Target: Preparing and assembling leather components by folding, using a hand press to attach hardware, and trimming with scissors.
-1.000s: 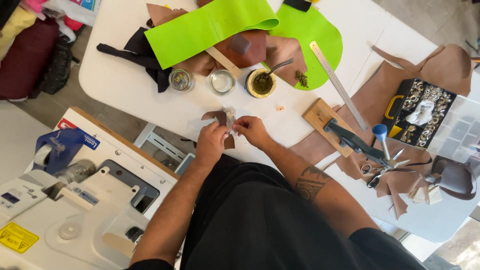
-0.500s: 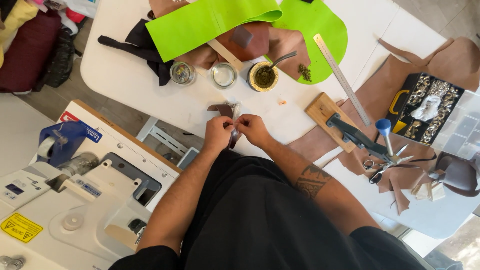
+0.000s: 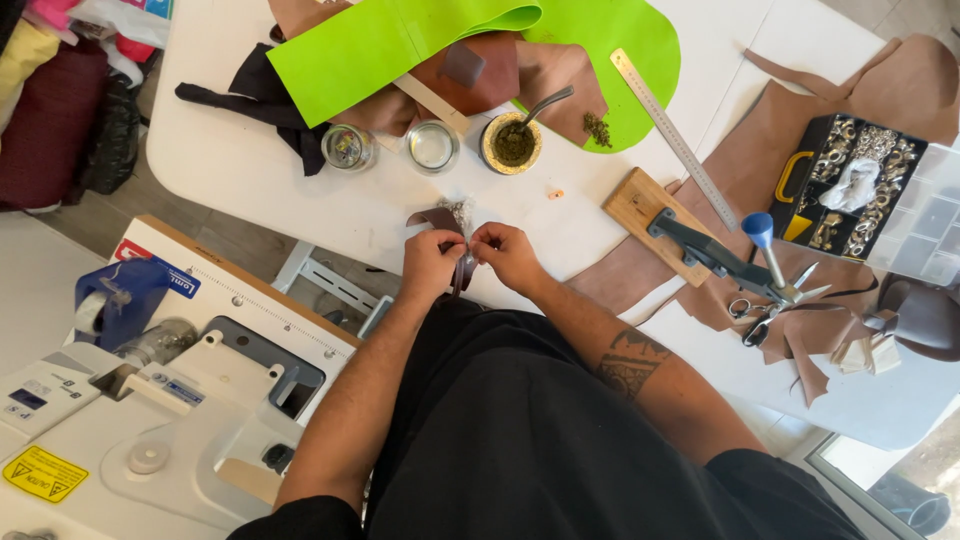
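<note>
Dark brown leather strip [image 3: 440,218] lies at the near edge of the white table [image 3: 250,170], its long axis running from the far left toward the person. Both hands pinch its near end: left hand [image 3: 432,262] and right hand [image 3: 508,255] close together, fingertips clamped on it. Beyond stand a round cup [image 3: 512,143] of green herb with a metal straw, and two glass jars [image 3: 390,147].
</note>
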